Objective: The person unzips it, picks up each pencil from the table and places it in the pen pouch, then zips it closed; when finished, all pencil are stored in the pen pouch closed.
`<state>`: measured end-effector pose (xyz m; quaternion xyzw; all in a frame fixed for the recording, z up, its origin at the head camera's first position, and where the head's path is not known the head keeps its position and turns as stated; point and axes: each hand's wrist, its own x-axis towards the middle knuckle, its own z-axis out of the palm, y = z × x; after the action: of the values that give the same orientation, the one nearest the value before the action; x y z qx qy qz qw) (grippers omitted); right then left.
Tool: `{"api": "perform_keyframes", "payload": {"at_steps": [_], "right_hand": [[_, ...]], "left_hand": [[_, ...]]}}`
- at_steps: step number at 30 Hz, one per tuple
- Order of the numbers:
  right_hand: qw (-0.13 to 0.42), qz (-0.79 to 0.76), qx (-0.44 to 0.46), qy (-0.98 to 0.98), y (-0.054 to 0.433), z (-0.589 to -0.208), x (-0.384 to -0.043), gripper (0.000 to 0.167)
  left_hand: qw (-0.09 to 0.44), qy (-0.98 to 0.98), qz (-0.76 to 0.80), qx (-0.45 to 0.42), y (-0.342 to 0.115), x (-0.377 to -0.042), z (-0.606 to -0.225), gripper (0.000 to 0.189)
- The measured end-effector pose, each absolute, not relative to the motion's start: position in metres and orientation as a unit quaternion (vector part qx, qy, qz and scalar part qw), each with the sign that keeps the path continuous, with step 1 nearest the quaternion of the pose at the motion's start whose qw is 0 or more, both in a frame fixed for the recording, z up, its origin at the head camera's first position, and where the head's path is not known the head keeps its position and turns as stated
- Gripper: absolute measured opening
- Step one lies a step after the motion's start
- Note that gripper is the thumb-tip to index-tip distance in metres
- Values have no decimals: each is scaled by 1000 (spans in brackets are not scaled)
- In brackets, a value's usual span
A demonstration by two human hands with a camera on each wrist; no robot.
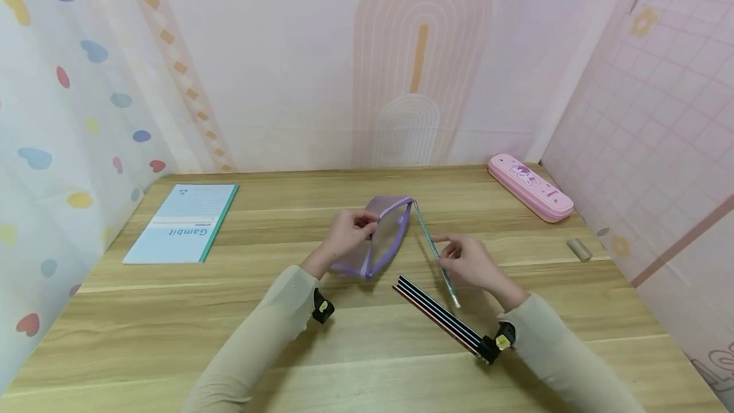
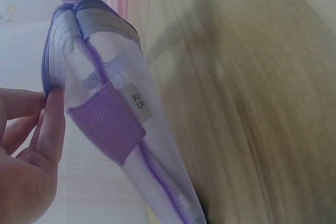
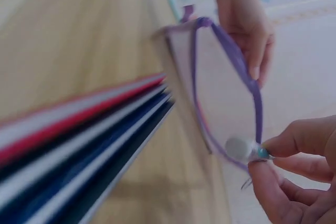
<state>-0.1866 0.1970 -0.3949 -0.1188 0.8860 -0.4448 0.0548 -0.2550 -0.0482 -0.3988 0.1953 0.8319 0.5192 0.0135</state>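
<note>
My left hand [image 1: 346,234] pinches the upper rim of a purple-edged mesh zip pouch [image 2: 107,124]. The pouch mouth gapes toward the right side, as the right wrist view shows. In my right hand [image 1: 470,263], thumb and fingers pinch a teal pencil [image 1: 425,228] with a silver band and a pale eraser end [image 3: 239,148]. Its far end is at the pouch's far corner; whether it is inside the mouth I cannot tell. Below the right hand, several striped pencils [image 1: 438,315], dark and red with white stripes, lie side by side on the table.
A pink pencil case [image 1: 530,190] lies at the back right, with a small tan cylinder [image 1: 579,249] in front of it. A light blue notebook [image 1: 183,225] lies at the left. Patterned cloth [image 1: 287,81] hangs behind and beside the wooden table [image 1: 275,234].
</note>
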Motion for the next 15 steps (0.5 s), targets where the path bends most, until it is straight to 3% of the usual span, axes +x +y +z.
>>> {"api": "perform_keyframes", "payload": {"at_steps": [10,15], "right_hand": [[121,-585,-61,799,168,-390,-203,43],[112,-613,-20,782,156,-398,-210,43]], "left_hand": [[-7,837,516,183,-45,-255,-398,19],[-9,837,517,180,-44,-254,-398,18]]}}
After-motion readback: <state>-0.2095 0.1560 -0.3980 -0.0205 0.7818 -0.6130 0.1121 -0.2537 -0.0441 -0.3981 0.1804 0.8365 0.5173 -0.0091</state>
